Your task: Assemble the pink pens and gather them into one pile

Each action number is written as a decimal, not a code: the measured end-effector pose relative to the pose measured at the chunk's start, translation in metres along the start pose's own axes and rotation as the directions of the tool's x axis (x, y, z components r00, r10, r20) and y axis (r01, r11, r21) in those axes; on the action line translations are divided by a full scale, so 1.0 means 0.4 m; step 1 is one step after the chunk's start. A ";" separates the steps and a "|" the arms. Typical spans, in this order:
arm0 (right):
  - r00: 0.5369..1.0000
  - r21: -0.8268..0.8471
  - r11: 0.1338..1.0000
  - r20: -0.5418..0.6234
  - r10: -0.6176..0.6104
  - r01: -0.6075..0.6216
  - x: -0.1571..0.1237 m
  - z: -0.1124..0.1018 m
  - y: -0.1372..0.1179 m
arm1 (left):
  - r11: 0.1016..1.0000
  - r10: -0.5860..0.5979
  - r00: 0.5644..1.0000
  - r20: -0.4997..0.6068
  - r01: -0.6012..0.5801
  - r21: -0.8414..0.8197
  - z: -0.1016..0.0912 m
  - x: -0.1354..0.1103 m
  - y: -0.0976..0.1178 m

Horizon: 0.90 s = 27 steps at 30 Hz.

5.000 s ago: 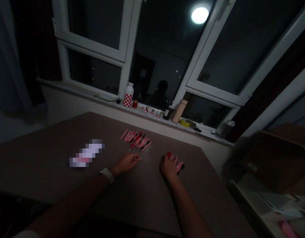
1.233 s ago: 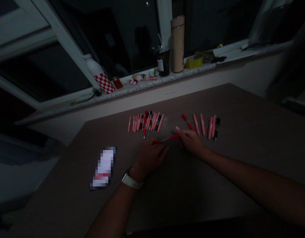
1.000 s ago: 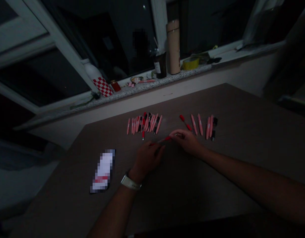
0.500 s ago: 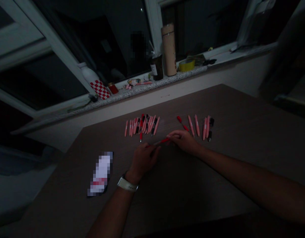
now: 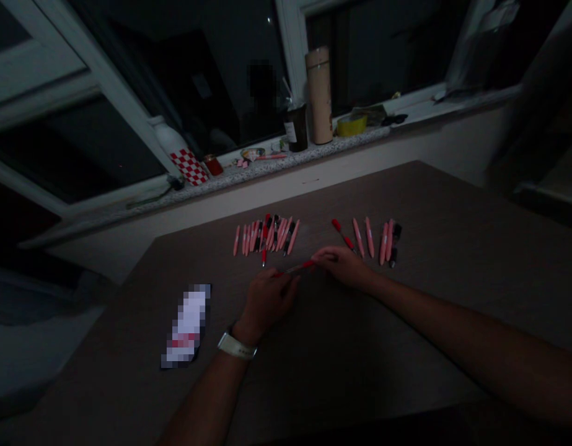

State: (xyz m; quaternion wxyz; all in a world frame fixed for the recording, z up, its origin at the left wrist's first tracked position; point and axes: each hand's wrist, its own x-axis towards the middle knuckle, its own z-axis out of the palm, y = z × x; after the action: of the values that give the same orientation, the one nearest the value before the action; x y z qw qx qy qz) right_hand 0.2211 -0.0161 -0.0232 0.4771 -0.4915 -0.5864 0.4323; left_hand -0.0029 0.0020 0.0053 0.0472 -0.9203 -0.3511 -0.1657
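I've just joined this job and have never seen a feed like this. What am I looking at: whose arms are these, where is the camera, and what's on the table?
No machine here: these are a person's own bare arms, seen by one camera worn on their head, looking forward and down. The left hand, with a white watch strap, grips one end of a slim pink-and-red pen; the right hand has its fingertips at the other end. On the brown tabletop lie two groups of similar pens and a pixelated flat item. Behind stands a stone windowsill with a checked bottle and a tan flask.
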 end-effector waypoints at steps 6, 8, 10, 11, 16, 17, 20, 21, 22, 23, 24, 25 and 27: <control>1.000 0.120 0.992 -0.013 -0.025 0.027 0.003 0.000 -0.004 | 0.999 -0.048 0.999 -0.008 0.048 -0.008 0.003 0.000 0.000; 1.000 0.092 0.995 -0.013 -0.022 0.023 0.002 -0.001 -0.009 | 0.999 -0.045 0.999 -0.003 0.045 -0.014 0.001 0.001 0.001; 1.000 0.002 1.000 -0.008 -0.011 0.011 0.000 -0.003 -0.013 | 0.999 -0.028 1.000 -0.007 0.028 -0.016 -0.002 0.002 0.001; 1.000 -0.054 0.999 0.000 -0.005 0.005 -0.001 -0.003 -0.013 | 1.000 -0.017 1.000 -0.008 0.017 -0.019 -0.003 0.002 0.001; 0.999 -0.080 0.997 0.031 -0.009 0.012 0.005 -0.006 -0.002 | 0.999 -0.023 1.000 -0.015 0.022 -0.035 0.001 0.000 -0.003; 1.000 -0.030 0.999 0.019 -0.014 0.014 0.007 -0.006 0.000 | 0.999 -0.040 0.999 -0.020 0.039 -0.037 0.002 0.000 -0.004; 1.000 0.094 0.996 0.000 0.005 -0.005 0.012 -0.006 0.004 | 0.996 -0.073 0.997 -0.031 0.071 -0.049 0.004 -0.001 -0.007; 1.000 0.111 0.994 0.009 0.010 -0.011 0.012 -0.006 0.006 | 0.996 -0.073 0.997 -0.028 0.071 -0.052 0.004 -0.001 -0.007; 1.000 0.121 0.993 0.019 0.012 -0.014 0.013 -0.006 0.007 | 0.996 -0.071 0.997 -0.024 0.070 -0.053 0.004 -0.001 -0.007; 1.000 0.129 0.992 0.026 0.011 -0.014 0.013 -0.005 0.009 | 0.996 -0.070 0.997 -0.025 0.069 -0.052 0.003 -0.001 -0.006; 1.000 0.137 0.990 0.029 0.011 -0.015 0.013 -0.005 0.010 | 0.996 -0.070 0.997 -0.028 0.068 -0.050 0.002 0.000 -0.006; 0.999 0.144 0.989 0.026 0.018 -0.022 0.013 -0.005 0.012 | 0.996 -0.072 0.997 -0.033 0.071 -0.048 0.001 0.000 -0.005; 0.999 0.162 0.986 0.002 0.041 -0.041 0.013 -0.006 0.013 | 0.996 -0.085 0.995 -0.051 0.084 -0.036 -0.001 0.001 -0.005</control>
State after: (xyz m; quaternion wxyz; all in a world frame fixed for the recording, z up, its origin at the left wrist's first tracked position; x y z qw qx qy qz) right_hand 0.2240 -0.0102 -0.0274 0.5068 -0.4635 -0.5387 0.4880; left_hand -0.0043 0.0037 0.0059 0.0337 -0.9007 -0.3856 -0.1974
